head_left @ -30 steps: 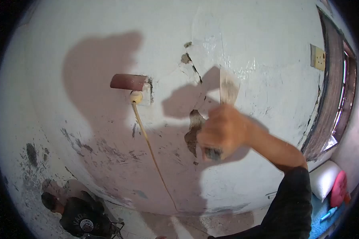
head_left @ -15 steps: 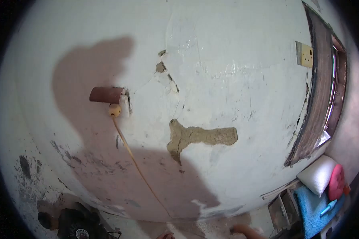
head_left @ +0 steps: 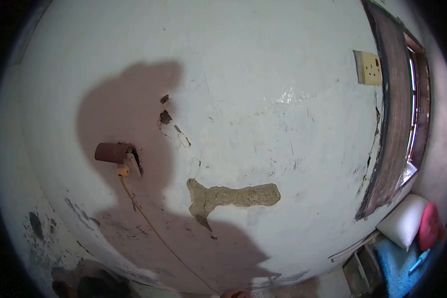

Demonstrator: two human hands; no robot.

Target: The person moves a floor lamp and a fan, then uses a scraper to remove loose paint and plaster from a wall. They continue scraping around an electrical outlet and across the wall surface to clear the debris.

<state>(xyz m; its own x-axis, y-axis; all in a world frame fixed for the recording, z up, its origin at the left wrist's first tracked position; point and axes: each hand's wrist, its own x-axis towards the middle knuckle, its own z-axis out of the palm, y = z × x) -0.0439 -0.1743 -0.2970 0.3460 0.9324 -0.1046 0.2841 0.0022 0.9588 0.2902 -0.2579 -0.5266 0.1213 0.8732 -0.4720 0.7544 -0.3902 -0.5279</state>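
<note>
At the bottom edge of the head view, only a sliver of my left hand (head_left: 236, 294) shows, and its fingers are mostly cut off. A thin tan cord (head_left: 156, 231) slants down the wall towards that hand. Its upper end meets a small round yellowish knob (head_left: 123, 171) under a reddish-brown curved piece (head_left: 111, 152) that sticks out from a broken spot in the wall. My right hand is out of view. The white wall (head_left: 253, 134) has cracks, small holes and a T-shaped bare patch (head_left: 233, 196) of exposed plaster. My shadow falls across its left part.
On the right are a wooden window frame (head_left: 395, 104) and a yellowed socket plate (head_left: 370, 68). Below them lie a white pillow (head_left: 403, 221), a round pink item (head_left: 428, 226) and a blue fluffy cloth (head_left: 395, 260). A dark object (head_left: 102, 284) sits at lower left.
The view has tilted upward and shifted, so the wall features sit lower and further left. The right forearm has left the view, and less of the left hand's surroundings shows.
</note>
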